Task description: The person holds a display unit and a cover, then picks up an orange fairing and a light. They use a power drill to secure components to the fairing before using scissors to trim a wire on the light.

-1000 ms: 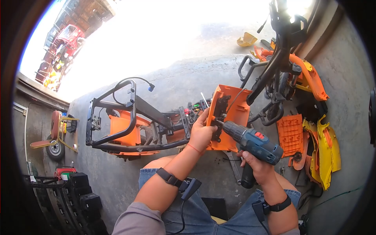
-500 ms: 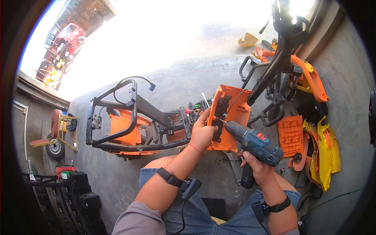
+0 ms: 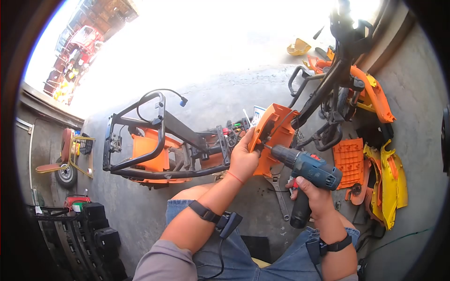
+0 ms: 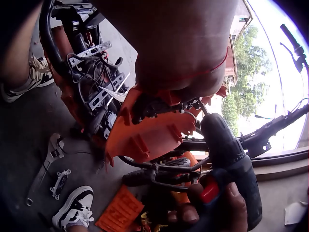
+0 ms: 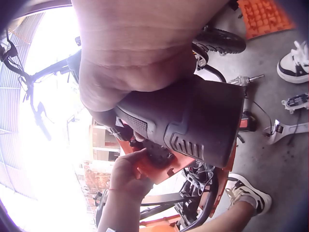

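My left hand (image 3: 243, 160) grips the near edge of an orange plastic panel (image 3: 280, 133), its thumb on the inner side. A black fitting (image 4: 149, 106) sits inside the panel, partly covered by the hand in the left wrist view. My right hand (image 3: 315, 195) holds a dark blue-grey cordless drill (image 3: 313, 169) by its handle. The drill's chuck points left at the panel, with the bit's tip close to the left thumb. From the right wrist, the drill's dark body (image 5: 193, 121) hides much of the panel.
A black scooter frame (image 3: 183, 133) with orange parts lies to the left, and its steering column (image 3: 323, 89) rises at right. An adjustable wrench (image 3: 280, 201) lies on the floor below the panel. Yellow body panels (image 3: 393, 182) and an orange grid panel (image 3: 348, 161) lie at right.
The orange panel has tilted in the left hand, and a white plate with blue lettering now shows behind it. The drill has shifted slightly right and turned more level.
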Available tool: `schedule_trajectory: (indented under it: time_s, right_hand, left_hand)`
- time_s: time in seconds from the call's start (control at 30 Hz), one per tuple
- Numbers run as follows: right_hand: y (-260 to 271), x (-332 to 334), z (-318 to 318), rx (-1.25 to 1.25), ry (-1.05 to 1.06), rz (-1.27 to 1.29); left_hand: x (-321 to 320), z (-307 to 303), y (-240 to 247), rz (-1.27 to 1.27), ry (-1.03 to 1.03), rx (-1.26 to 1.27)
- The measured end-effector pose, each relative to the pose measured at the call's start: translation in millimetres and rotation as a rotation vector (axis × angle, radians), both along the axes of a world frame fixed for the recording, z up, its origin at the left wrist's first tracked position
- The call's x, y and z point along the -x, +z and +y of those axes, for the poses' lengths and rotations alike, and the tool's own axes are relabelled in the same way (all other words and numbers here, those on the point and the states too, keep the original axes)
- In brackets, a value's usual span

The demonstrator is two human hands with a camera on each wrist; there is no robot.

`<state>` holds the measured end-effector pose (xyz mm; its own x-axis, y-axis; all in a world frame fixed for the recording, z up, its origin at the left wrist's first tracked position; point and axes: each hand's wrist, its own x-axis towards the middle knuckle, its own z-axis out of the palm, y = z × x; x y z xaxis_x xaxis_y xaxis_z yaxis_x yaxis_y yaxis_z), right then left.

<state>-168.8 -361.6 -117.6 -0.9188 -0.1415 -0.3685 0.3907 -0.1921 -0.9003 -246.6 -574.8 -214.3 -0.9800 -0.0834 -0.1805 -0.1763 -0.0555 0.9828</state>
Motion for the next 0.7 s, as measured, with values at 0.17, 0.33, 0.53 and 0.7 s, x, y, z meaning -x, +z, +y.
schedule_trajectory:
  time_s: [0.17,0.33,0.53,0.7]
  right_hand:
    - [12,1,3,0.143,-0.004,-0.155]
    - [-10,-3,9,0.016,0.123,0.006]
    - [-5,-6,8,0.093,0.081,-0.045]
    - [-1,-5,7,0.173,0.043,-0.093]
  left_hand:
    - [-5,6,10,0.036,-0.020,0.209]
    - [-7,6,1,0.098,-0.047,0.362]
    - [-10,3,20,0.043,-0.145,0.613]
    - [-12,4,25,0.033,-0.192,0.676]
